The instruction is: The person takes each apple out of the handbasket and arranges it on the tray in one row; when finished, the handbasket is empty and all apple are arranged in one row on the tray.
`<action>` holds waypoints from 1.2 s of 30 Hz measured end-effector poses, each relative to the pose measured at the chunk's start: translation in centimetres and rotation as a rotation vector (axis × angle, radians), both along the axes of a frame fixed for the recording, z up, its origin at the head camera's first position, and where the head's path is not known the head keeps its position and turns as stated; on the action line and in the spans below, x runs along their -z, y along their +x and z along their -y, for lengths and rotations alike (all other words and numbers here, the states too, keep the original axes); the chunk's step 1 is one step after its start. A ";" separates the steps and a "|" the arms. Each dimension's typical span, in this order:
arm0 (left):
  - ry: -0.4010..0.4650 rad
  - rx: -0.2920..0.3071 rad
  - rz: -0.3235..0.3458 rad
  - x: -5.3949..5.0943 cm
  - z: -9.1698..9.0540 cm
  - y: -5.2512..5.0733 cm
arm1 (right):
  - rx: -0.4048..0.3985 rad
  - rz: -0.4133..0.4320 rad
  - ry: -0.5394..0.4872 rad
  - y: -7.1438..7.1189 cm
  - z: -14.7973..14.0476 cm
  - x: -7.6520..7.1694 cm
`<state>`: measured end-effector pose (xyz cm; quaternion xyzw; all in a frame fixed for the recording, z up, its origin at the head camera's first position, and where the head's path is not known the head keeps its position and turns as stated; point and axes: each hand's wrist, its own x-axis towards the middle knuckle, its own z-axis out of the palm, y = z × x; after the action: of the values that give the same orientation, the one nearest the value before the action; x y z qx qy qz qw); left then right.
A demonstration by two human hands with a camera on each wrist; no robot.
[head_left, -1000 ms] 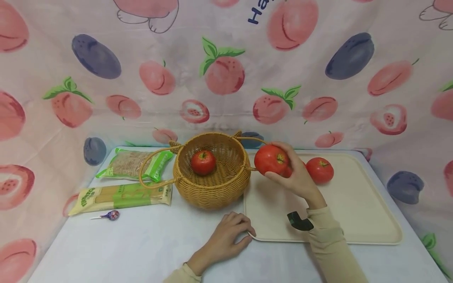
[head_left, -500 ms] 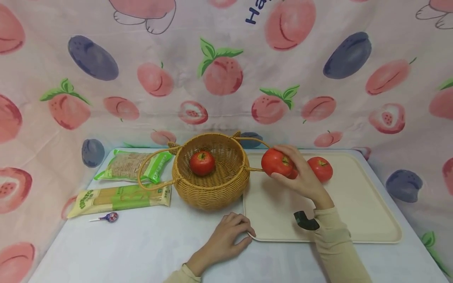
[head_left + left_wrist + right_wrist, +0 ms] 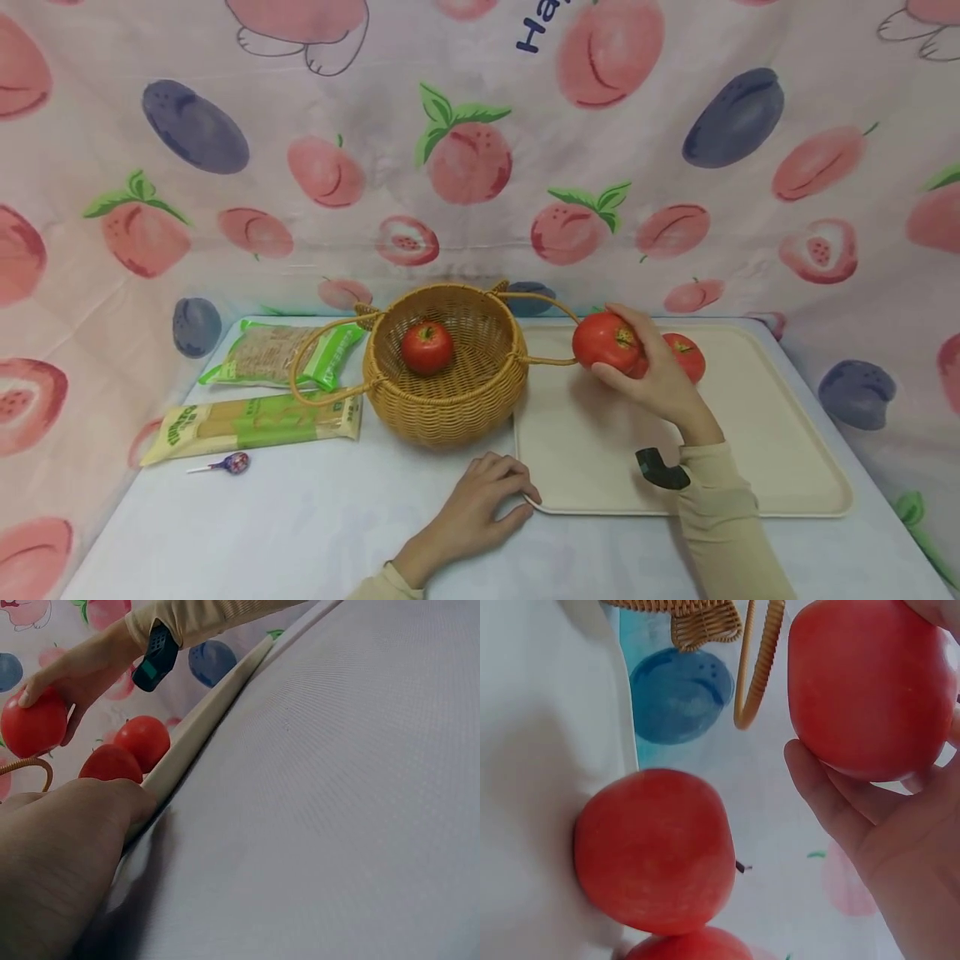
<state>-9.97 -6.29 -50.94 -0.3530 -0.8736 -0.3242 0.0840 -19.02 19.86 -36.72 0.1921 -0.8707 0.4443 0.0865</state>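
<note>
A red apple (image 3: 603, 342) is gripped in my right hand (image 3: 660, 379), held above the left part of the beige tray (image 3: 772, 450). It is just beside the end of the wicker basket's right handle. Behind and under that hand, two more red apples sit on the tray; the right one (image 3: 688, 358) is partly covered by the hand, and the right wrist view shows the nearer apple (image 3: 656, 851) with its stem. Another apple (image 3: 427, 347) lies inside the basket (image 3: 446, 417). My left hand (image 3: 480, 508) rests at the tray's front left corner, fingers loosely bent, touching its rim.
Left of the basket lie a green-edged clear bag (image 3: 273, 354), a long pack of noodles (image 3: 255, 425) and a lollipop (image 3: 236, 463). The basket's left handle (image 3: 300, 375) spreads over the packs. A fruit-print cloth (image 3: 465, 225) hangs behind the table.
My right hand has moved to the right with the apple, away from the basket's opening and along its right handle. My left hand stays at the tray's corner.
</note>
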 end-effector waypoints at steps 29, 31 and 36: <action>-0.007 0.011 -0.016 0.1 -0.1 -0.1 | 0.224 0.085 -0.048 -2.7 -6.2 3.5; -0.013 0.013 -0.036 0.2 0.0 -0.1 | 0.243 0.094 -0.054 -2.7 -6.5 3.6; -0.011 0.015 -0.038 0.3 0.0 0.0 | 0.276 0.074 -0.042 -2.8 -6.8 3.7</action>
<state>-10.01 -6.33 -51.25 -0.3662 -0.8710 -0.3132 0.0963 -21.80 26.69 -40.47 0.0523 -0.8821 0.4529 0.1187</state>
